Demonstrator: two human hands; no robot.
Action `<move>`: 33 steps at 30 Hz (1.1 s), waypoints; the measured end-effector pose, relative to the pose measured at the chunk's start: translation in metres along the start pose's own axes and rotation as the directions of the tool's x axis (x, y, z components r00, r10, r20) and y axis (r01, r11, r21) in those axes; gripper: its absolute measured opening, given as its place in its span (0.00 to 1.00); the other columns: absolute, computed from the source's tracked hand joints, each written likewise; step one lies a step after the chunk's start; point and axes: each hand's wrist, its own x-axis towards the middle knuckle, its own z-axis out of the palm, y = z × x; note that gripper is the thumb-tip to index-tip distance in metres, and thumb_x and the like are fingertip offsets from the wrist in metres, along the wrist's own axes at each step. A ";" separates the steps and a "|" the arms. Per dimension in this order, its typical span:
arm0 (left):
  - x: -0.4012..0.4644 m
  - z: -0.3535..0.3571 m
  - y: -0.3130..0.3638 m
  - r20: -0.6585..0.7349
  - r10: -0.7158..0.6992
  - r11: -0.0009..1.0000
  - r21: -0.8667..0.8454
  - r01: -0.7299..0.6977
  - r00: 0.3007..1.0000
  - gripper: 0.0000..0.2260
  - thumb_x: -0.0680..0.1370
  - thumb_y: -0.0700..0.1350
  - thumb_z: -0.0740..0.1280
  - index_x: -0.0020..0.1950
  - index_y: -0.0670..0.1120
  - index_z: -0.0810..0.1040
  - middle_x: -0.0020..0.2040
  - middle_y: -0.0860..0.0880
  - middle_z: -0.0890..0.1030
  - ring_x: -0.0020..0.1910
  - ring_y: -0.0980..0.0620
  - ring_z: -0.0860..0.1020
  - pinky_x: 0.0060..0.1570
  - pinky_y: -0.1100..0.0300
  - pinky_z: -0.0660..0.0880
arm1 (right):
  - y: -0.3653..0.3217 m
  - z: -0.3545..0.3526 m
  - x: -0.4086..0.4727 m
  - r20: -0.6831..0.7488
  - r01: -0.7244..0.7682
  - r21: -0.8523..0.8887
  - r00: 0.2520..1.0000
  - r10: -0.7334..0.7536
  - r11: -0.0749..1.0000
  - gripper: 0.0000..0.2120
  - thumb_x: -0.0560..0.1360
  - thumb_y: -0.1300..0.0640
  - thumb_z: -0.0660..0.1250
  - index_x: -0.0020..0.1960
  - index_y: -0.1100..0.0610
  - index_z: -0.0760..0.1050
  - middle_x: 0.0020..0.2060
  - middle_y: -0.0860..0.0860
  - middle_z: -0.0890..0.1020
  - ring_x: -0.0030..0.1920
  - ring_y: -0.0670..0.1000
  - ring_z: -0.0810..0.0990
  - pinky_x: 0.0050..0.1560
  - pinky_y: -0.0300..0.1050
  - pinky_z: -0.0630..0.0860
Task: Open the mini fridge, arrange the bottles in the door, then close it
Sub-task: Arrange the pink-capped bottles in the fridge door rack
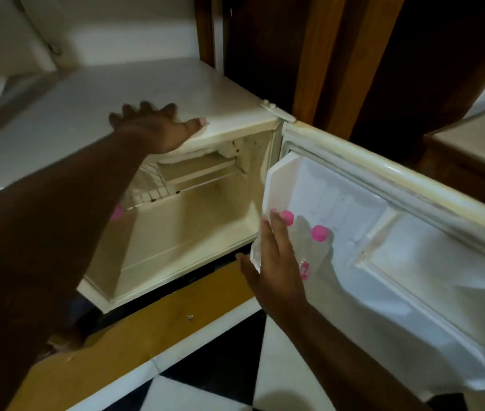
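The white mini fridge (pixel 152 93) stands open, its door (pixel 413 232) swung out to the right. My left hand (pixel 152 129) lies flat on the fridge top near the front edge, fingers spread. Two clear bottles with pink caps (pixel 320 234) stand in the door's lower shelf. My right hand (pixel 277 262) rests against the nearer bottle (pixel 287 218), fingers extended along its side. Whether it grips the bottle is unclear. Another pink cap (pixel 117 212) shows inside the fridge, mostly hidden behind my left arm.
Inside are a wire shelf (pixel 149 191) and a small freezer box (pixel 197 170). Brown cardboard (pixel 152 336) lies under the fridge on a black and white tiled floor (pixel 220 375). Dark wooden furniture (pixel 354 54) stands behind the door.
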 end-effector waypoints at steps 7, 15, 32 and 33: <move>-0.021 -0.014 -0.012 -0.084 -0.053 0.998 -0.021 0.052 0.995 0.46 0.70 0.81 0.45 0.82 0.56 0.57 0.82 0.40 0.57 0.78 0.30 0.57 0.73 0.32 0.55 | -0.066 0.108 0.076 0.186 -0.088 0.314 0.982 0.029 0.945 0.29 0.76 0.47 0.68 0.70 0.61 0.67 0.64 0.59 0.75 0.64 0.57 0.73 0.63 0.45 0.69; -0.014 -0.008 -0.008 -0.108 -0.054 0.998 -0.045 0.050 0.993 0.47 0.67 0.81 0.43 0.80 0.58 0.59 0.79 0.42 0.62 0.76 0.34 0.61 0.69 0.35 0.58 | -0.149 0.201 0.129 0.322 -0.096 0.399 0.946 -0.041 0.912 0.21 0.72 0.47 0.71 0.60 0.55 0.71 0.49 0.57 0.81 0.47 0.58 0.80 0.40 0.45 0.71; -0.031 -0.012 -0.005 -0.153 -0.026 0.999 -0.043 0.019 0.988 0.49 0.67 0.82 0.42 0.81 0.58 0.57 0.82 0.40 0.58 0.78 0.31 0.58 0.72 0.32 0.56 | -0.085 -0.034 0.092 0.129 0.152 0.304 0.972 -0.199 0.940 0.11 0.71 0.61 0.68 0.53 0.59 0.79 0.44 0.52 0.79 0.43 0.47 0.73 0.45 0.36 0.69; -0.034 -0.012 -0.004 -0.149 -0.016 0.999 -0.044 0.009 0.989 0.49 0.67 0.82 0.42 0.81 0.57 0.57 0.82 0.39 0.57 0.78 0.31 0.57 0.72 0.32 0.56 | -0.080 -0.056 0.087 0.187 0.149 0.246 0.962 -0.197 0.958 0.11 0.71 0.60 0.68 0.54 0.59 0.80 0.47 0.55 0.81 0.45 0.50 0.76 0.47 0.40 0.72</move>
